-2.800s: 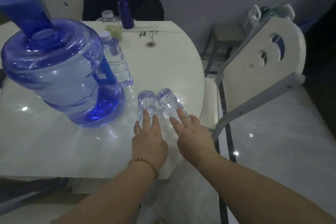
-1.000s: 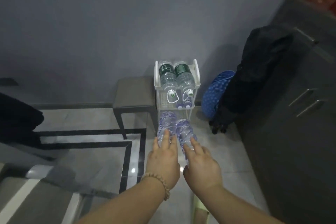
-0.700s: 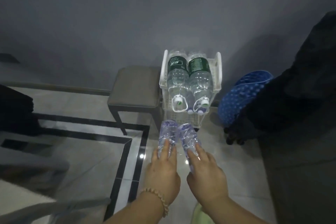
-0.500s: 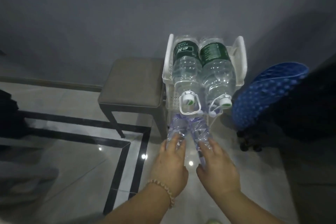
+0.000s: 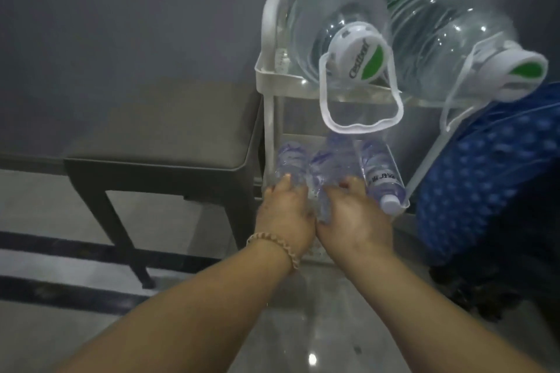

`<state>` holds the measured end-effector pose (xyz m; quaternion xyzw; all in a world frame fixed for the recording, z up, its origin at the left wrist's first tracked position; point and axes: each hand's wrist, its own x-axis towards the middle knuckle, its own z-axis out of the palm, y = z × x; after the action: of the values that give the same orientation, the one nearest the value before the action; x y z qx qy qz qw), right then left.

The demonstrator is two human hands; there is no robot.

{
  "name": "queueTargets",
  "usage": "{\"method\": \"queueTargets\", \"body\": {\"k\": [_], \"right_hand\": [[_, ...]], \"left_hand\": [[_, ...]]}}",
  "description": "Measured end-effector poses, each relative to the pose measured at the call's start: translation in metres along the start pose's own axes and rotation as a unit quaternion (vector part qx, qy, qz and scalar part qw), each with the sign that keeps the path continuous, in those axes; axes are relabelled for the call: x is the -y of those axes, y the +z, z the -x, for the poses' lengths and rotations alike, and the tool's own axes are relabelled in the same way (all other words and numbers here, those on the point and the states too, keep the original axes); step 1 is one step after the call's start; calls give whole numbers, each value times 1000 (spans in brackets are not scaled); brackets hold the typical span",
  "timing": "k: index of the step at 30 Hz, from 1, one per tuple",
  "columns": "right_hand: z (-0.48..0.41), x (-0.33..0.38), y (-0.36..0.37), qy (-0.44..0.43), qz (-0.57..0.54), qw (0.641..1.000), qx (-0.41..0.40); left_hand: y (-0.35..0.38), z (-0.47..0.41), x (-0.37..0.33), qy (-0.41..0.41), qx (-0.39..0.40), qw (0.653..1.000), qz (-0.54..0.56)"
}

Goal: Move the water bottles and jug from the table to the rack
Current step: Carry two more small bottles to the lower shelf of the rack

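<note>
- Head view: my left hand (image 5: 285, 215) is wrapped around a small water bottle (image 5: 291, 160), fingers curled over its near end, pushing it base-first onto the middle shelf of the white rack (image 5: 268, 94).
- My right hand (image 5: 353, 221) grips a second small bottle (image 5: 328, 166) the same way, fingers closed over it, side by side with the first; the two touch or nearly touch.
- A third small bottle (image 5: 380, 172) already lies on that shelf at the right, cap toward me, just beside my right hand.
- On the top shelf two large clear bottles lie on their sides, the left large bottle (image 5: 336, 27) and the right large bottle (image 5: 448, 39), their white-and-green caps and carry loops hanging over the front edge.
- A dark stool (image 5: 163, 136) stands just left of the rack; a blue dotted thing (image 5: 485, 166) leans at its right.
- My judgement: these two bottles are most of the way in but not yet released. The table and the jug are out of sight here, so I cannot tell what is left there; I take the jug as still to be moved.
</note>
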<state>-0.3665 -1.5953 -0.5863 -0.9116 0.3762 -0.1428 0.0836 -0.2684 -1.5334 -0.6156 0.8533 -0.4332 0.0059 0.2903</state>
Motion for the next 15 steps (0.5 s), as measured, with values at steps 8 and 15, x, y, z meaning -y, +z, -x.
{"method": "queueTargets", "body": {"k": [8,15], "right_hand": [[-24,10,0,8,22,999,28],[-25,10,11,-25,26,996,83]], "left_hand": [[-12,-35,3,51,84,994,-44],[4,-26,15,108,223,949,-196]]}}
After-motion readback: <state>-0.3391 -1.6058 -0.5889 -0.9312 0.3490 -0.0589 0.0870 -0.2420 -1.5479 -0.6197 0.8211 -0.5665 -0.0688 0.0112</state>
